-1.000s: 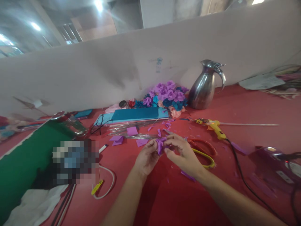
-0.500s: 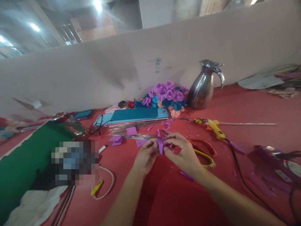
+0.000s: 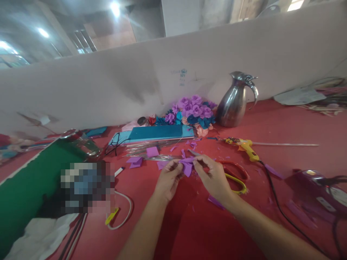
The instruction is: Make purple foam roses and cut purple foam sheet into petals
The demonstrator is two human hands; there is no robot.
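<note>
A purple paper piece [image 3: 187,167] with petal-like points is held up between both hands above the red table. My left hand [image 3: 168,178] pinches its left side between thumb and fingers. On the opposite side, my right hand [image 3: 213,177] grips the edge with thumb and forefinger. Scissors [image 3: 235,182] with one red and one yellow handle loop lie beside and partly behind my right hand. Folded purple paper squares [image 3: 152,151] rest to the left, near thin metal wires [image 3: 162,157]. Purple scraps are scattered around the hands.
Behind stand purple paper roses [image 3: 195,108] and a steel jug [image 3: 233,103]. A yellow glue gun [image 3: 249,150] with a trailing black cord lies right, near a purple device [image 3: 322,187]. Glasses [image 3: 116,144] touch stacked blue sheets [image 3: 155,132]. A green-sided box [image 3: 35,180] is at left.
The purple paper between the hands is spread wider and shows more of its face. My right fingers have closed on its right edge. The view has shifted very slightly.
</note>
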